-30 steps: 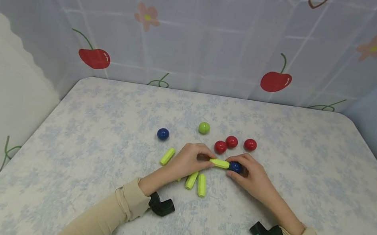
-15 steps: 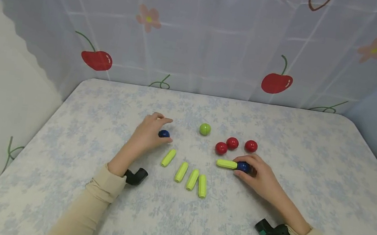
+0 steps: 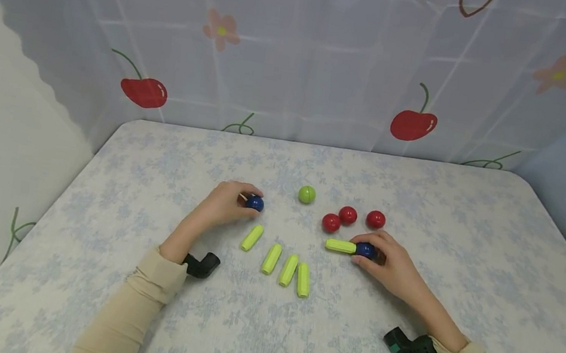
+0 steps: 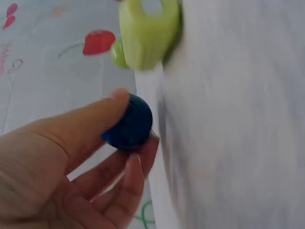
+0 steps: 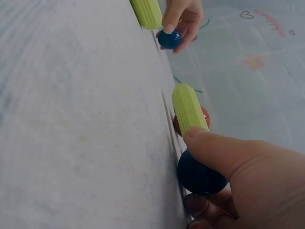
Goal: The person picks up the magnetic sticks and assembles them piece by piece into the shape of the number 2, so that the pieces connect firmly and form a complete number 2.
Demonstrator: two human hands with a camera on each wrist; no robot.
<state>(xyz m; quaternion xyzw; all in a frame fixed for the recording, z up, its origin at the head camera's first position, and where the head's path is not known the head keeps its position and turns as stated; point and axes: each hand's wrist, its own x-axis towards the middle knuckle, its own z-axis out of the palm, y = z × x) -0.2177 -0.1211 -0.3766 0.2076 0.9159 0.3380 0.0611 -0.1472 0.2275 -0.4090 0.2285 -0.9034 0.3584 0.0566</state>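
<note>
My left hand (image 3: 225, 203) pinches a dark blue ball (image 3: 256, 203) between thumb and fingers at the left of the table. In the left wrist view the same blue ball (image 4: 131, 123) shows between thumb and fingertips. Toward the right, my right hand (image 3: 385, 263) grips another blue ball (image 3: 365, 249), with a yellow-green ribbed stick (image 3: 340, 246) joined to it and pointing left. The right wrist view shows the thumb (image 5: 209, 143) over the place where stick and ball meet. Between the hands, several loose yellow-green sticks lie in a slanting row, one of them (image 3: 272, 259) near the middle.
Behind the right hand lie three red balls (image 3: 347, 214). A lime green ball (image 3: 307, 194) sits farther back, between the two hands. The table (image 3: 160, 316) has a pale blue floral cover, and a printed curtain (image 3: 300, 52) hangs along its back edge.
My left hand let go of the joined stick, moved left and took hold of the blue ball there, shifting it slightly right. My right hand moved slightly right, keeping the stick and ball.
</note>
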